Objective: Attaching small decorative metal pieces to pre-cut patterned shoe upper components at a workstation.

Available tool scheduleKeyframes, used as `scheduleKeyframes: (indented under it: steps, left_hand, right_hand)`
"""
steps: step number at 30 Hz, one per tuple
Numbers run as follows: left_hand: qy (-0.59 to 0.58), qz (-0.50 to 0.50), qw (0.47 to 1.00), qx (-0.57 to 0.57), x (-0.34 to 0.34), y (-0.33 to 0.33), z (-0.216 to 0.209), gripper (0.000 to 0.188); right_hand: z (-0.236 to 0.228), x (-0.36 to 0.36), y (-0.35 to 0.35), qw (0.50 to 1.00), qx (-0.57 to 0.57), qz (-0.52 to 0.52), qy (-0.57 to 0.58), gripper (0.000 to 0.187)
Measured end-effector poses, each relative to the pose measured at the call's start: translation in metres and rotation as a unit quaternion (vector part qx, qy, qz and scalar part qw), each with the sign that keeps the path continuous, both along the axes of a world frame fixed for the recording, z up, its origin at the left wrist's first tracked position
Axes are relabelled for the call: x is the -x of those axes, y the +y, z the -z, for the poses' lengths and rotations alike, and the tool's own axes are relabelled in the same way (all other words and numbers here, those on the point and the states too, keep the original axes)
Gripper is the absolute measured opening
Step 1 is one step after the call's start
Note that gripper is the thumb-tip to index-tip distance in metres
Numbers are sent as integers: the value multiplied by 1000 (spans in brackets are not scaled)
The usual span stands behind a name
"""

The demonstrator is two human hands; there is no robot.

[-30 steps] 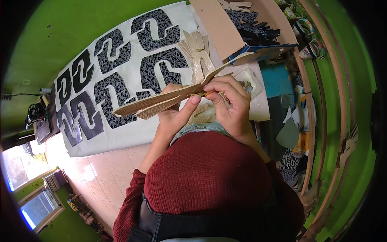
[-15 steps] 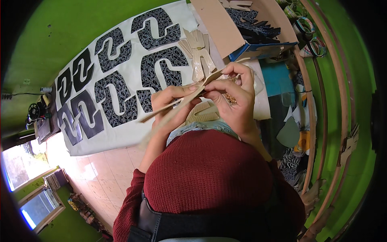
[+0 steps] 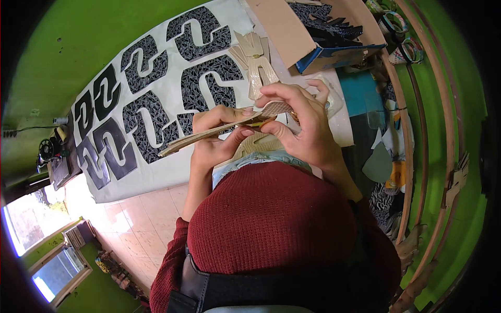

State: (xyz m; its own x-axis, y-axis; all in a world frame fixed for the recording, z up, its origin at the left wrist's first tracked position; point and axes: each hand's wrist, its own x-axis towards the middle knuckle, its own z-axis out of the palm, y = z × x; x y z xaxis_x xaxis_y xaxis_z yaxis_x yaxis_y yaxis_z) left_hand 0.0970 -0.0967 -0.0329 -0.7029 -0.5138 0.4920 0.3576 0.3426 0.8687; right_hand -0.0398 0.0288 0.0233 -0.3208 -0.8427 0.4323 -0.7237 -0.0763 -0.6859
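Observation:
Both hands hold a beige strap piece (image 3: 209, 134) of thin, leather-like material in front of my chest. My left hand (image 3: 215, 136) pinches its middle between thumb and fingers, and its long split legs stick out to the left. My right hand (image 3: 305, 122) grips the other end, which curls up and shows a scaly texture. A small yellowish part (image 3: 255, 124) shows between the two thumbs; I cannot make out what it is. Just beyond my hands lies a stack of similar beige strap pieces (image 3: 259, 68) with a small gold ornament. More beige pieces (image 3: 255, 144) rest in my lap, partly hidden.
On the white-covered table (image 3: 175, 180) lie several black patterned S-shaped cutouts (image 3: 148, 125). An open cardboard box (image 3: 334, 65) with dark pieces stands at the far right. Wooden rails (image 3: 399, 141) run along the right, beside material scraps (image 3: 377, 164). A sewing machine (image 3: 49, 148) is at far left.
The strap piece has turned so its legs lie closer together, and its right end now curls up with the scaly face showing. My right fingers have shifted over that end.

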Motion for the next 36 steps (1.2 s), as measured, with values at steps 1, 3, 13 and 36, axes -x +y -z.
scheduleKeyframes:
  steps: [1, 3, 13, 36]
  left_hand:
    - [-2, 3, 1000, -1, 0, 0, 0, 20]
    - [-1, 4, 1000, -6, 0, 1, 0, 22]
    - [78, -12, 992, -94, 18, 12, 8, 19]
    - [-11, 92, 944, -317, 14, 19, 28, 46]
  right_hand:
    - [1, 1, 0, 1000, -1, 3, -2, 28]
    - [5, 6, -1, 999, 15, -33, 10, 26]
    - [3, 10, 4, 999, 24, -7, 39, 27]
    - [18, 1, 15, 946, -37, -57, -316, 25]
